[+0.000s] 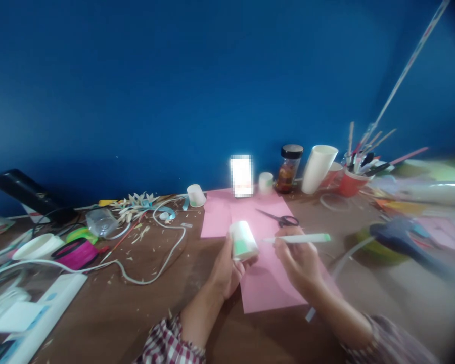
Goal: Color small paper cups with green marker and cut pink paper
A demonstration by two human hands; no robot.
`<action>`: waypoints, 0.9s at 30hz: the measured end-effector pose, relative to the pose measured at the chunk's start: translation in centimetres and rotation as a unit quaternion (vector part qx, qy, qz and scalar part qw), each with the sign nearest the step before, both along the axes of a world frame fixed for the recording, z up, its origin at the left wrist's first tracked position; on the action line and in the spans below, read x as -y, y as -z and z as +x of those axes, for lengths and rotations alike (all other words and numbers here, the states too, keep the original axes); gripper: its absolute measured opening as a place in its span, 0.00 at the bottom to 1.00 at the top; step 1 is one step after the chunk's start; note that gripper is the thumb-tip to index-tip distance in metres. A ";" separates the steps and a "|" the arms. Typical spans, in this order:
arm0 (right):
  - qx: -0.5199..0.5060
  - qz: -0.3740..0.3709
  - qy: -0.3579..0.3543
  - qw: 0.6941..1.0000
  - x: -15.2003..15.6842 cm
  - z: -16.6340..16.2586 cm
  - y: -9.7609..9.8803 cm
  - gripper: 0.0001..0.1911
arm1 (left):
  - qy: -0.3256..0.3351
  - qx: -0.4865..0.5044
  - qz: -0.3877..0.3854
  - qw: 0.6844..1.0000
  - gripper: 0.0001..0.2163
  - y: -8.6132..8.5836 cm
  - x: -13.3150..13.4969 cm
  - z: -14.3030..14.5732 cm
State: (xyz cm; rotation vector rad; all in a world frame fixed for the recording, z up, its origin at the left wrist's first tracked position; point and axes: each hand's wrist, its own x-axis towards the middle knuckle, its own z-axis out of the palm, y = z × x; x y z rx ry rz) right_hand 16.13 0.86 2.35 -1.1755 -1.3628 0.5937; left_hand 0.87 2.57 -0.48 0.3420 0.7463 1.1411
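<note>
My left hand is closed around a small white paper cup with a green patch on its side, held tilted above the table. My right hand pinches a white marker with a green cap, its tip pointing left toward the cup. Both hands hover over a pink paper sheet on the brown table. Black-handled scissors lie on the pink sheet just beyond my right hand.
A white cable loops across the table's left. A pink tape roll, white cups, a dark jar, a tall white cup and a red cup of tools stand around. A blue glue gun lies right.
</note>
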 end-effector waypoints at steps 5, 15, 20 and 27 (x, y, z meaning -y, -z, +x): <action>0.004 0.001 0.008 1.000 0.1 -0.2 -0.8 0.02 | 0.019 0.036 0.030 0.999 0.17 0.2 0.1 -0.2; 0.017 0.013 0.013 1.000 0.0 0.0 0.0 0.02 | 0.022 0.001 0.045 0.999 0.17 0.5 0.3 -0.3; 0.019 0.019 0.003 1.000 0.0 0.2 0.4 0.03 | 0.035 -0.050 0.067 0.996 0.16 0.0 0.5 -0.1; 0.088 0.044 -0.017 0.995 0.1 0.1 0.1 0.03 | 0.013 -0.073 0.068 0.995 0.11 0.1 0.4 0.3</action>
